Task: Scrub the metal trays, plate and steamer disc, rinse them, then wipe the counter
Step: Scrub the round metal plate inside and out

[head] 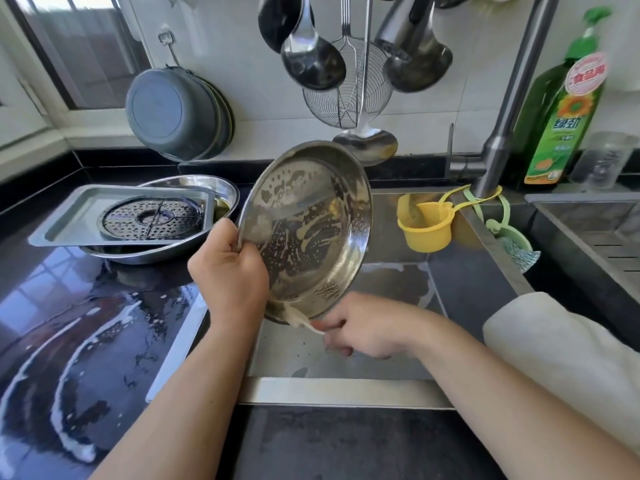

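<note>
Stainless steel, wet and streaked with soapy film: the round plate [304, 233] is held tilted over the sink [346, 386], its hollow face turned toward the viewer. Nearest, the right hand [360, 327] sits under the plate's lower rim with fingers curled; a pale strip, cloth or running suds, trails from the rim past those fingers, and whether the hand pinches it cannot be told. The left hand [230, 271] grips the plate's left rim, thumb over the edge, fingers behind. The plate therefore lies between the two hands, above the right and just right of the left.

Risks, as judged: the rim is slick with suds and carried mainly by one hand, so a loosened thumb could let the plate slide and strike the sink. Suds may also drip onto the black counter [86, 323], already smeared with white foam, adding to the later wiping.

Farther left on the counter, a rectangular tray [62, 226] rests in an oval tray [221, 188], and the perforated steamer disc [152, 218] lies in the rectangular one; all are well apart from both hands. Behind the sink stand the tap [509, 109] and a green detergent bottle [561, 123].
</note>
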